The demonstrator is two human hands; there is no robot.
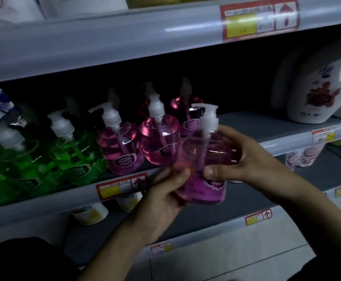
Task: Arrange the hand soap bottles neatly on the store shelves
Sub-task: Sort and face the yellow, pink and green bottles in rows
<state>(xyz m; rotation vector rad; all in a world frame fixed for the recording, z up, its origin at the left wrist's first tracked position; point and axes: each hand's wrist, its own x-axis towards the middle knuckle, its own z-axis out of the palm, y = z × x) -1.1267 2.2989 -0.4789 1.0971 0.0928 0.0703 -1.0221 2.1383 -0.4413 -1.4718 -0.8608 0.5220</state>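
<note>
**Pink soap bottle poised for its place on the shelf**

A person's left hand [163, 197], at 6 o'clock, cups the base of a pink soap bottle [205, 151]. The right hand [252, 159], at 4 o'clock, wraps its fingers round the bottle's shoulder, so each grip is closed on the same bottle. The bottle is held pump-up and nearly upright just in front of the shelf lip, and it is not yet set down.

The step in hand appears to be placing this bottle. The likely next move is to lift it over the lip and stand it on the bare grey shelf [256, 126] at 3 o'clock, in line with its neighbours and with the label facing out. The row of pink bottles [159, 142] stands close at the held bottle's 10 o'clock, so the move needs care not to knock them.

Green bottles [72, 153] fill the shelf at 9 o'clock, above a red-edged price tag [121, 187] on the rail. White tubs [89, 214] sit on the shelf below at 7 o'clock, and pale floor tiles [236, 260] show at 5 o'clock. Farther back, a large white jug [311, 86] stands at 2 o'clock. The aisle is dim, and the back of the shelf is lost in shadow.
</note>
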